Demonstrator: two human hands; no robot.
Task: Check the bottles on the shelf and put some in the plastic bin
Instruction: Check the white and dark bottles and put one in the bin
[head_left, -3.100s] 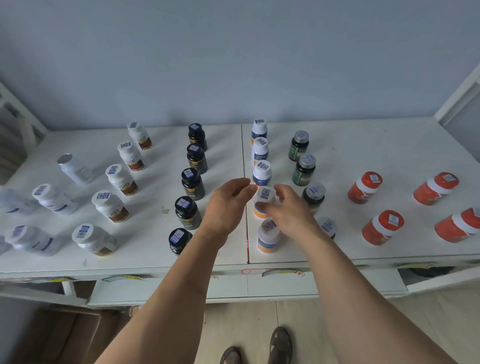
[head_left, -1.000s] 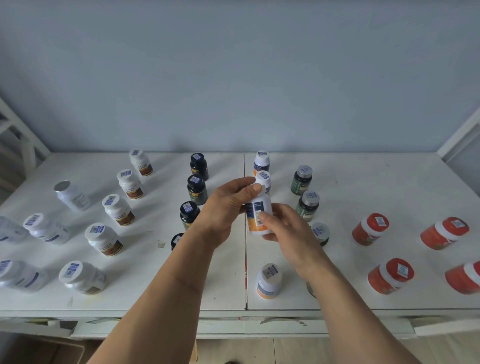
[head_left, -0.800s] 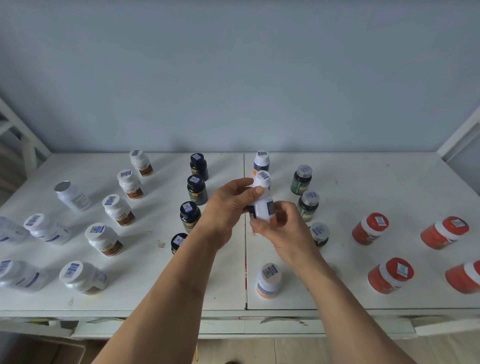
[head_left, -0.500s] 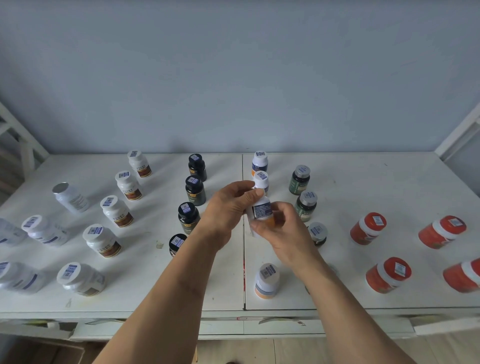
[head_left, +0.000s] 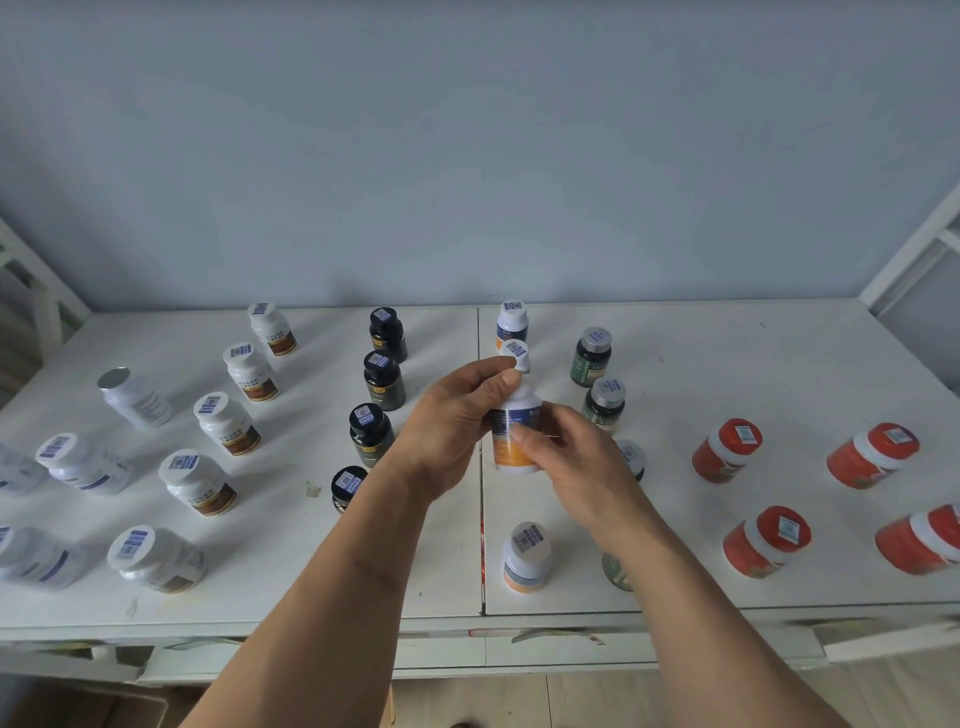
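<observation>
A white bottle with a blue and orange label (head_left: 511, 441) is held upright above the white shelf (head_left: 779, 374), near its middle seam. My left hand (head_left: 457, 421) grips its top and left side; my right hand (head_left: 566, 457) holds its lower right side with fingers across the label. More bottles of the same kind stand behind it (head_left: 511, 322) and in front (head_left: 525, 556). No plastic bin is in view.
Rows of white bottles (head_left: 228, 423) and black bottles (head_left: 383, 379) stand on the left, green bottles (head_left: 591, 356) just right of my hands, and orange-red bottles (head_left: 727, 449) lie tilted on the right. A shelf post (head_left: 914, 249) rises at the far right.
Since three seconds ago both hands lifted the bottle from its row. Over the last second they turned it between the fingers, and it stands upright again with the label toward me.
</observation>
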